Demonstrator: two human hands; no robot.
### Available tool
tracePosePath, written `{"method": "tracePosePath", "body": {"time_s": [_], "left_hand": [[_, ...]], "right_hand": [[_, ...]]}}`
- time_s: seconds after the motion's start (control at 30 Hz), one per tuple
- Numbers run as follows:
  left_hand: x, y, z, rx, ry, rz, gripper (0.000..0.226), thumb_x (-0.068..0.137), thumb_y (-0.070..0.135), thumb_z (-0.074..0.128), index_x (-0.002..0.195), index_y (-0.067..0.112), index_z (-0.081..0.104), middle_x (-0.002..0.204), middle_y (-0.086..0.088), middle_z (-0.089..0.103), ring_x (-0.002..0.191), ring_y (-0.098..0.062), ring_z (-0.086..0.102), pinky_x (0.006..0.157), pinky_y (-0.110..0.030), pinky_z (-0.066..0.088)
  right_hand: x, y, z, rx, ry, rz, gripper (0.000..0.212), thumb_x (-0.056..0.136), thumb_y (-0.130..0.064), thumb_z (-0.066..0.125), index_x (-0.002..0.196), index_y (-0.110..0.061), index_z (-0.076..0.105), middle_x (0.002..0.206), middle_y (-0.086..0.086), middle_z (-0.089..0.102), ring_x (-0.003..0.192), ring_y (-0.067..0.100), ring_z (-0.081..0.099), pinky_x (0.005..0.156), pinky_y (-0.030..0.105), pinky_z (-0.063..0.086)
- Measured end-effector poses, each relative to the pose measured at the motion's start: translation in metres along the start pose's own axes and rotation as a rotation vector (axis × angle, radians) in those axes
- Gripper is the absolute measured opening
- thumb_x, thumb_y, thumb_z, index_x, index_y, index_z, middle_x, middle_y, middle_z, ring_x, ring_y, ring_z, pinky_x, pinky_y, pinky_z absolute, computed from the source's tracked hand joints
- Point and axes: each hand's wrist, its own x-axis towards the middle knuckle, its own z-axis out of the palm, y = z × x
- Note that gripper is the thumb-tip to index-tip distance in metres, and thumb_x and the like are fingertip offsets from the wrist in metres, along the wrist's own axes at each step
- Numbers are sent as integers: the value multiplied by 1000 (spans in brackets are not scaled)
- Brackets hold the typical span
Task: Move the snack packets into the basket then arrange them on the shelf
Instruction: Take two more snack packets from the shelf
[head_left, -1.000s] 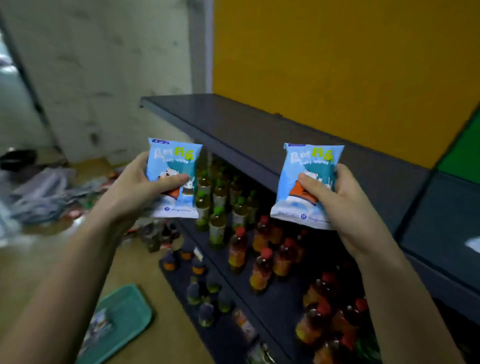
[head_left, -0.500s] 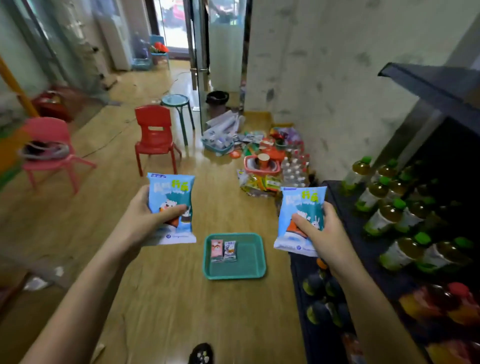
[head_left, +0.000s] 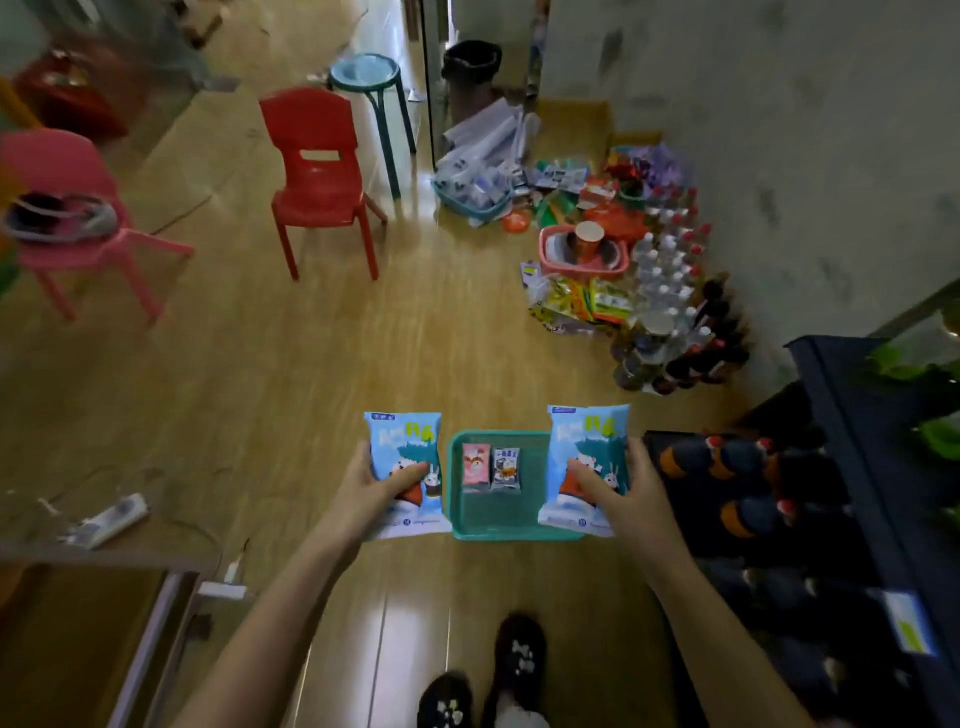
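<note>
Floor (head_left: 311, 364) of wood boards carries the work. The dark shelf (head_left: 852, 395) stands at three to four o'clock of the view, its lower tiers stocked with bottles (head_left: 727, 467). The teal basket (head_left: 514, 534) sits on the floor at six o'clock, ahead of the person's feet. Two blue snack packets are in hand. The left packet (head_left: 408, 447) is at the basket's nine o'clock, gripped by the left hand (head_left: 363, 488). The right packet (head_left: 589, 441) overlaps the basket's three o'clock rim in the view and is gripped by the right hand (head_left: 631, 499), fingers (head_left: 636, 460) curled round its edge and thumb across its face. A small pink packet (head_left: 476, 464) and a small grey packet (head_left: 506, 467) lie side by side in the basket at its twelve o'clock end. Assessment: the loading step is in hand and neither blue packet is yet deposited. The next move calls for bringing both packets inward over the bare mesh towards six o'clock, lowering them and releasing them clear of the two small packets. Their height above the basket cannot be determined.
</note>
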Motion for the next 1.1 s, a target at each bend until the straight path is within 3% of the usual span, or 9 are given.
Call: {"method": "tracePosePath", "body": {"time_s": [0.07,0.17,0.23,0.43,0.57,0.67,0.8,0.93,1.1], "left_hand": [[43,-23,13,-10,19,-55,31,87,6,61,116,10,51,105,-12,69,87,-27,68,83,-44,55],[115,-67,31,20,44,-71,23,89,2,54,110,11,55,89,-3,69,65,-5,65,61,-18,52],[165,-101,41,37,37,-98,21,89,-2,51,105,12,55,82,0,67,54,2,62,49,-12,48],[311,-226,57,91,13,-156,29,86,0,59,114,5,54,99,-6,69,70,-6,67,62,-17,53],[405,-316,71,136,52,-165,25,82,0,65,104,2,52,89,-4,63,64,-1,62,53,-9,48],[465,-379,84,180,75,-155,30,82,1,66,109,-4,55,99,-14,65,69,-9,61,56,-12,51],[522,-442,95,282,97,-119,22,79,5,71,95,3,57,90,-10,64,68,-11,57,52,-9,45],[551,-483,98,372,113,-127,25,76,7,74,94,2,58,96,-15,66,71,-15,58,58,-16,46],[554,-482,111,641,175,-85,34,78,22,72,99,-1,59,100,-16,67,93,-32,62,71,-32,42]], "right_hand": [[36,32,7,18,3,44,29,86,-7,63,112,-17,54,100,-6,67,78,-4,66,66,14,53],[93,92,22,7,2,105,30,85,-7,64,111,-16,55,98,-8,67,78,-5,66,63,11,51],[132,136,33,0,3,153,32,83,-10,67,112,-17,55,100,-8,67,81,-3,66,66,14,53],[243,290,78,-45,10,247,28,84,-18,67,108,-21,54,104,-1,65,88,6,62,81,27,48],[310,399,111,-64,19,272,25,92,-20,56,116,-15,51,106,1,62,97,17,60,83,28,45],[351,466,131,-68,26,284,26,94,-22,52,119,-16,48,102,-5,58,98,18,58,80,28,46],[395,535,154,-118,40,309,34,92,-19,55,124,-8,48,104,0,56,93,16,56,66,21,42],[419,577,169,-246,132,347,38,87,-26,63,118,-7,51,108,7,63,89,21,58,70,28,42],[423,583,179,-545,218,451,48,84,-42,62,110,-6,47,114,16,59,102,33,57,78,38,46]]}}
